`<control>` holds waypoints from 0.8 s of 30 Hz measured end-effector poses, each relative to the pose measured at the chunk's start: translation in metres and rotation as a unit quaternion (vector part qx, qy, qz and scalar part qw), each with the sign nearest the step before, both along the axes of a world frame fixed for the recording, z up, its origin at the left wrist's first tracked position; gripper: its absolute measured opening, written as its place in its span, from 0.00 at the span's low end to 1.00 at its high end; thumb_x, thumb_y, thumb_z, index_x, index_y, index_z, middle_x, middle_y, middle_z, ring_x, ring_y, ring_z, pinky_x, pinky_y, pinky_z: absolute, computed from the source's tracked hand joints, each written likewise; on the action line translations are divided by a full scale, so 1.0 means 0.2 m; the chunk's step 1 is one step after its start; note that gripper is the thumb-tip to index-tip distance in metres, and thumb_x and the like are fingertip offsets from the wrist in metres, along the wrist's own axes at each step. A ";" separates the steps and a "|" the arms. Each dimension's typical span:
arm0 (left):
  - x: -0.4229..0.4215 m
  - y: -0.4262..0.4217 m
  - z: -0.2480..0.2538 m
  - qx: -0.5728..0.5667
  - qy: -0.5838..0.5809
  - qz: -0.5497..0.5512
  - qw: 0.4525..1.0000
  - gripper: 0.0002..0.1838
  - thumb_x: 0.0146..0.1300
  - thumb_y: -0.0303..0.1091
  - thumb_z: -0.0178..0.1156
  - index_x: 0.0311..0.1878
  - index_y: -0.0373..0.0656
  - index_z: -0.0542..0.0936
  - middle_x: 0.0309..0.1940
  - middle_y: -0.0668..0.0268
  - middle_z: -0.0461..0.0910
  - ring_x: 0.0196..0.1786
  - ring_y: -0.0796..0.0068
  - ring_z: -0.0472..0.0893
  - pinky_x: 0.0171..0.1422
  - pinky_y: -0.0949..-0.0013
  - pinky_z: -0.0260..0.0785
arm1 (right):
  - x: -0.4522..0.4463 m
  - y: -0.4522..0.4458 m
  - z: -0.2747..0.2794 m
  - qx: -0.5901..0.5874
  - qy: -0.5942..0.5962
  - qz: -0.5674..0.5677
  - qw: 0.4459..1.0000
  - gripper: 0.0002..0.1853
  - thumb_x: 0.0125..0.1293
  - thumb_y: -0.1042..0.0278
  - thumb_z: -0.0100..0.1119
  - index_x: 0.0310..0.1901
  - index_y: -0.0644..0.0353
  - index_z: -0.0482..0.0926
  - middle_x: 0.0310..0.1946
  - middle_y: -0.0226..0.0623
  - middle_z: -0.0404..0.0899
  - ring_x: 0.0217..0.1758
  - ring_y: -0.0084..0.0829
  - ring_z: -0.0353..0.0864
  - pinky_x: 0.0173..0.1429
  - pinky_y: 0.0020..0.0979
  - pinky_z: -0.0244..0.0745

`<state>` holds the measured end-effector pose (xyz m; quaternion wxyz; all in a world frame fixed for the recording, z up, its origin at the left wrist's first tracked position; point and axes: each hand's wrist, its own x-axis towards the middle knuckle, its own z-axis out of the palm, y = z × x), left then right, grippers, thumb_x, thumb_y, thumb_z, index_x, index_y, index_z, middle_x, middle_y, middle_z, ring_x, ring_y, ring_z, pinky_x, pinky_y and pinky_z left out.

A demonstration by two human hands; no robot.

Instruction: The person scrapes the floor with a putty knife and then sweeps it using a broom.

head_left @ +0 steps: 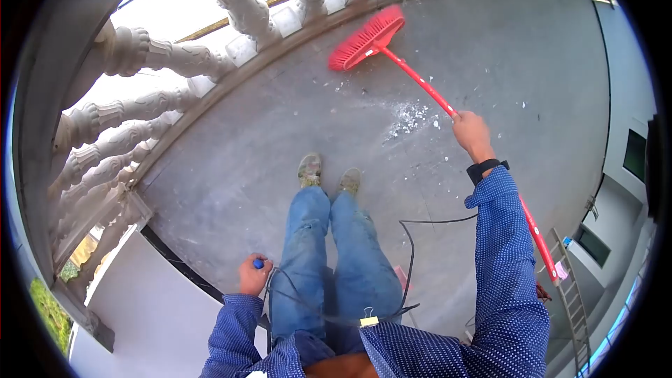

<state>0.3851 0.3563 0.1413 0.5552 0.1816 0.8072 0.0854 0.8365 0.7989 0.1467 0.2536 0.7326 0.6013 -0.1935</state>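
Observation:
My right hand (472, 134) is wrapped round the red handle of a broom (367, 38). The broom's red bristle head rests at the floor's edge by the balusters, and its handle runs back under my right forearm. White debris (409, 119) is scattered on the grey floor (280, 115) between the broom head and my hand. Beside my left thigh, my left hand (254, 274) is closed on a small object with a round blue end; the rest of it is hidden in the fingers. A dark cable hangs near that hand.
A white balustrade (133, 52) curves along the left and top. A black cable (413, 238) loops across my legs. On the right, a ladder (574, 301) stands near the wall (626, 98). A white panel (154, 294) lies at lower left.

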 end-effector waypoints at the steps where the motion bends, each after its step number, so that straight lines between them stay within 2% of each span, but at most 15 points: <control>1: 0.02 0.03 0.01 0.003 -0.003 0.005 1.000 0.11 0.55 0.33 0.69 0.36 0.35 0.83 0.25 0.65 0.81 0.30 0.76 0.78 0.39 0.69 0.72 | 0.02 -0.02 0.02 -0.001 -0.001 0.003 1.000 0.20 0.75 0.52 0.47 0.47 0.57 0.84 0.45 0.52 0.85 0.51 0.57 0.83 0.57 0.53 0.76; 5: 0.06 0.09 0.00 0.017 -0.017 -0.023 0.999 0.12 0.56 0.34 0.69 0.38 0.35 0.83 0.26 0.58 0.84 0.31 0.70 0.85 0.40 0.66 0.77 | -0.06 -0.14 0.04 -0.039 0.074 0.011 0.996 0.20 0.75 0.51 0.47 0.48 0.55 0.84 0.43 0.51 0.85 0.50 0.56 0.83 0.55 0.54 0.76; 8: 0.09 0.15 0.02 0.000 -0.008 -0.007 1.000 0.12 0.56 0.34 0.69 0.38 0.34 0.83 0.24 0.60 0.83 0.30 0.72 0.83 0.38 0.67 0.75 | -0.21 -0.25 -0.08 -0.088 0.128 0.034 0.987 0.19 0.76 0.51 0.47 0.49 0.54 0.84 0.41 0.51 0.85 0.49 0.56 0.84 0.53 0.53 0.77; 12: 0.11 0.15 0.04 0.015 0.024 0.000 1.000 0.12 0.55 0.34 0.69 0.37 0.35 0.82 0.23 0.63 0.80 0.28 0.75 0.78 0.36 0.68 0.72 | -0.44 -0.30 -0.27 -0.196 0.163 0.089 0.963 0.19 0.75 0.51 0.48 0.48 0.55 0.84 0.46 0.49 0.86 0.52 0.54 0.83 0.57 0.52 0.77; 15: 0.18 0.19 0.06 -0.001 0.052 -0.009 0.999 0.12 0.55 0.33 0.70 0.36 0.35 0.83 0.23 0.65 0.80 0.28 0.76 0.77 0.36 0.68 0.72 | -0.54 -0.24 -0.35 -0.229 0.190 0.077 0.952 0.19 0.75 0.51 0.49 0.48 0.56 0.84 0.47 0.49 0.86 0.53 0.54 0.83 0.58 0.52 0.77; 19: 0.33 0.30 0.11 -0.037 0.063 -0.015 0.997 0.12 0.55 0.33 0.71 0.37 0.34 0.83 0.24 0.64 0.81 0.30 0.75 0.79 0.38 0.68 0.73 | -0.34 -0.07 -0.51 -0.214 0.196 0.056 0.955 0.18 0.73 0.52 0.50 0.48 0.55 0.85 0.47 0.49 0.86 0.54 0.53 0.83 0.59 0.51 0.76; 24: 0.57 0.50 0.10 -0.041 0.045 -0.006 0.998 0.12 0.55 0.34 0.71 0.37 0.34 0.84 0.26 0.62 0.83 0.31 0.75 0.81 0.41 0.68 0.75 | 0.19 0.27 -0.48 -0.158 0.139 -0.004 0.978 0.18 0.72 0.51 0.51 0.49 0.50 0.87 0.47 0.45 0.86 0.54 0.52 0.83 0.59 0.49 0.77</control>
